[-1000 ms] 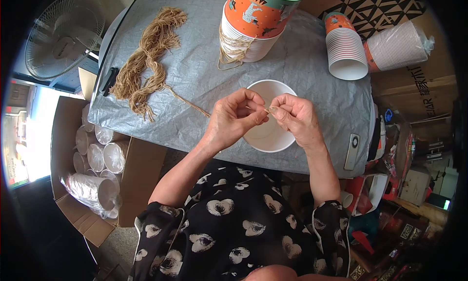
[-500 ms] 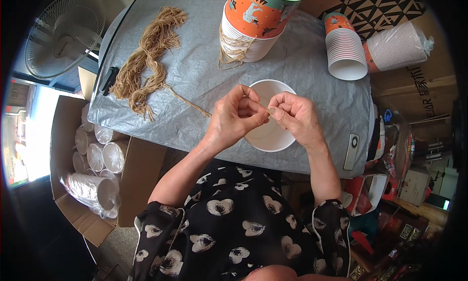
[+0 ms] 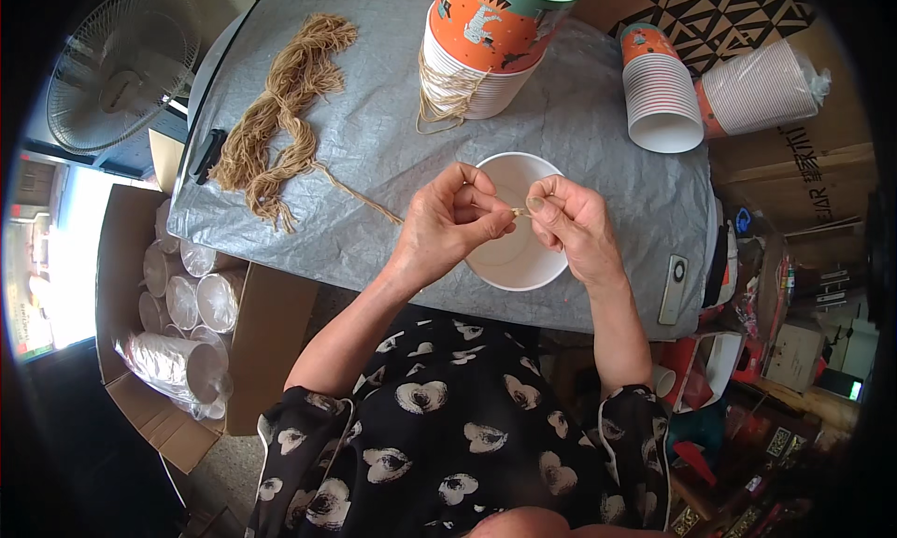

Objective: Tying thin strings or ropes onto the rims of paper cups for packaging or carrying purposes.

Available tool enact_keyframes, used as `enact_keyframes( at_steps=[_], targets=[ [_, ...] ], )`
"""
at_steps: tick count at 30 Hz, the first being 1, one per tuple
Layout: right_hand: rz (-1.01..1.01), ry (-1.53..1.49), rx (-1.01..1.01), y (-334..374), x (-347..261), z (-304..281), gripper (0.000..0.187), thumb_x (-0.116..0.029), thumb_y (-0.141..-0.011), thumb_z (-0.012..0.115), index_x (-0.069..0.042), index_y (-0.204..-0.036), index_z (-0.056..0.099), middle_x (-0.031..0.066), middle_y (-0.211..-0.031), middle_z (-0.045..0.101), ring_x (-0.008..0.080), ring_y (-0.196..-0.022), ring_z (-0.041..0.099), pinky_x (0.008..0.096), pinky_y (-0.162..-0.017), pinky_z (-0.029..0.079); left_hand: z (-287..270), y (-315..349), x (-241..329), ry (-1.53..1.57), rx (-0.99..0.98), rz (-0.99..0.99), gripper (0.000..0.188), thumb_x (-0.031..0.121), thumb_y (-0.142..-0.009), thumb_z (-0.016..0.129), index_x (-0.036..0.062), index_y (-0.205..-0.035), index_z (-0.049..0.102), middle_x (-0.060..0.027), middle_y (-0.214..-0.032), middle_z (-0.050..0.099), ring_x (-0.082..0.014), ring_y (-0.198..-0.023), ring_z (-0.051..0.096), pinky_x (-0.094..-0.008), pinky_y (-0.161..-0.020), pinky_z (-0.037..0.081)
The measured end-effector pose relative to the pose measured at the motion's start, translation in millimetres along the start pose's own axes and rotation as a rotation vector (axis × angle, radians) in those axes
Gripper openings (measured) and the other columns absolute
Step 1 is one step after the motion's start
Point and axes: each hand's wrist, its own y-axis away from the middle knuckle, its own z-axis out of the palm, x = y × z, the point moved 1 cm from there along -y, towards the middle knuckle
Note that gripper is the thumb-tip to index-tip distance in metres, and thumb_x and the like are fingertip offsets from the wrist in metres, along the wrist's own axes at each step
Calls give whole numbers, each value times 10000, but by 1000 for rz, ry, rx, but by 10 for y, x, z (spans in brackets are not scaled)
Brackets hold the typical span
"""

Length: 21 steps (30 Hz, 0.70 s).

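Note:
Above a white paper bucket [image 3: 516, 275] my two hands meet at their fingertips. Between thumb and fingers, my left hand [image 3: 456, 219] pinches a thin tan cord [image 3: 520, 212]. The thumb and fingers of my right hand [image 3: 570, 222] are closed on the same cord, just to the right. A thin strand of it shows faintly inside the bucket. At the left of the table lies a loose bundle of tan twine [image 3: 285, 118], with one strand running toward my left wrist. Beyond my hands stands a stack of orange and white buckets [image 3: 486, 52] with twine loops hanging on its side.
A grey sheet [image 3: 374, 258] covers the table. On it lie a black clip-like object [image 3: 207, 155] and a phone [image 3: 672, 290]. More stacked cups [image 3: 663, 99] lie at the right. A carton [image 3: 266, 351] of wrapped cups stands at the lower left, below a fan [image 3: 121, 71].
My right fingertips have drawn slightly away from the left ones, so a short bit of cord now shows between them. My left hand has hardly moved.

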Motion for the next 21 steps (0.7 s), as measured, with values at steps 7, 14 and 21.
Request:
enact_keyframes(
  at_steps=[7,14,21],
  targets=[
    [-42,114,-12,6,-31,14,177,-177,-1007,675,-6,-1043,646,-40,-741,586,19,-622,475,179,-544,356,12,12,7,-19,-5,0,266,15,-950,720,-6,-1172,574,-83,-968,742,-154,-939,740,-266,-870,591],
    [-57,168,1,4,-43,67,151,-160,-992,691,-14,-1006,656,-39,-758,600,18,-620,473,183,-548,359,42,18,0,-102,10,3,171,50,-954,731,-22,-1091,659,-64,-970,737,-139,-918,734,-255,-844,592],
    [-52,126,22,0,-4,43,172,-186,-990,693,-20,-1002,652,-45,-751,588,18,-622,469,183,-550,356,25,18,15,-85,-36,-12,145,100,-1001,681,-26,-1066,652,-84,-994,736,-148,-932,732,-268,-843,599]
  ],
)
